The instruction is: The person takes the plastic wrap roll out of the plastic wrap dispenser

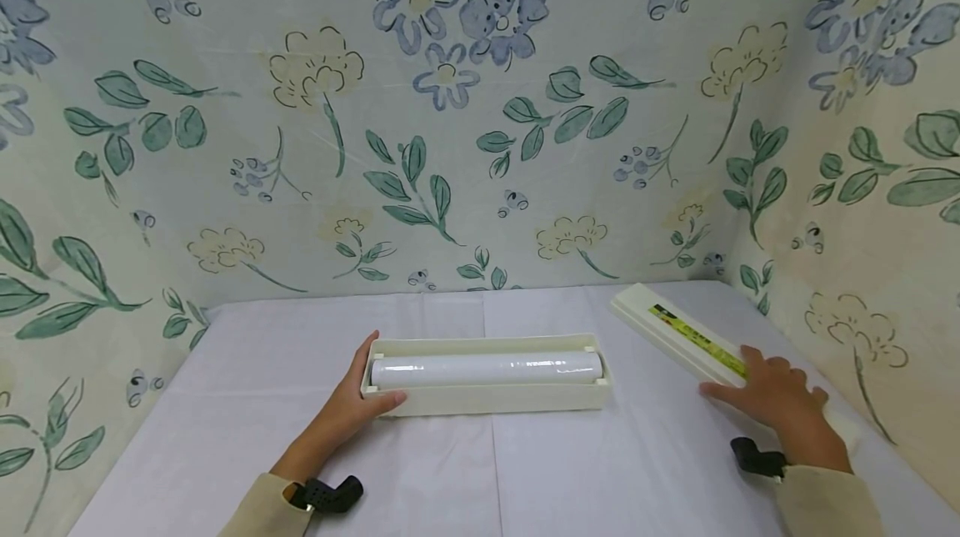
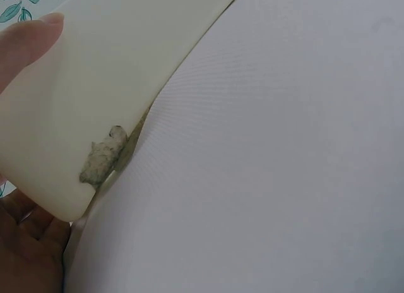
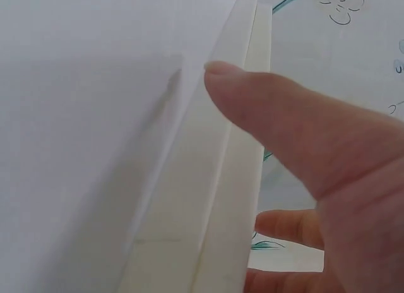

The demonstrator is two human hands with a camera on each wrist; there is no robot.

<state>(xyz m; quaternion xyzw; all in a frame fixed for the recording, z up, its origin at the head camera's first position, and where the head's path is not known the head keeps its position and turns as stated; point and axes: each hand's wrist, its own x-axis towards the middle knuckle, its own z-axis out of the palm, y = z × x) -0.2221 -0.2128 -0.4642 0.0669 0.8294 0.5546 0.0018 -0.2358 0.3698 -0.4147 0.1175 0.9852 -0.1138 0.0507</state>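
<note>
A long cream plastic cling film box (image 1: 495, 401) lies crosswise on the table with its top uncovered. Inside it rests a glossy white roll of cling film (image 1: 487, 369). My left hand (image 1: 358, 400) grips the box's left end, thumb along the near wall and fingers round the far side. In the left wrist view, a greyish, crumpled patch (image 2: 104, 160) marks the box near its lower edge. Over to the right, my right hand (image 1: 780, 393) holds the box's long lid (image 1: 636, 303), thumb on the near edge and fingers across it. A yellow-green label (image 1: 693, 338) runs along the lid.
White cloth (image 1: 420, 479) with fold creases covers the table. Behind it and along the right side hang flower-patterned curtains (image 1: 480, 187). The lid slants from the table's far edge towards its right side. A black wrist device (image 1: 330, 494) is on each arm.
</note>
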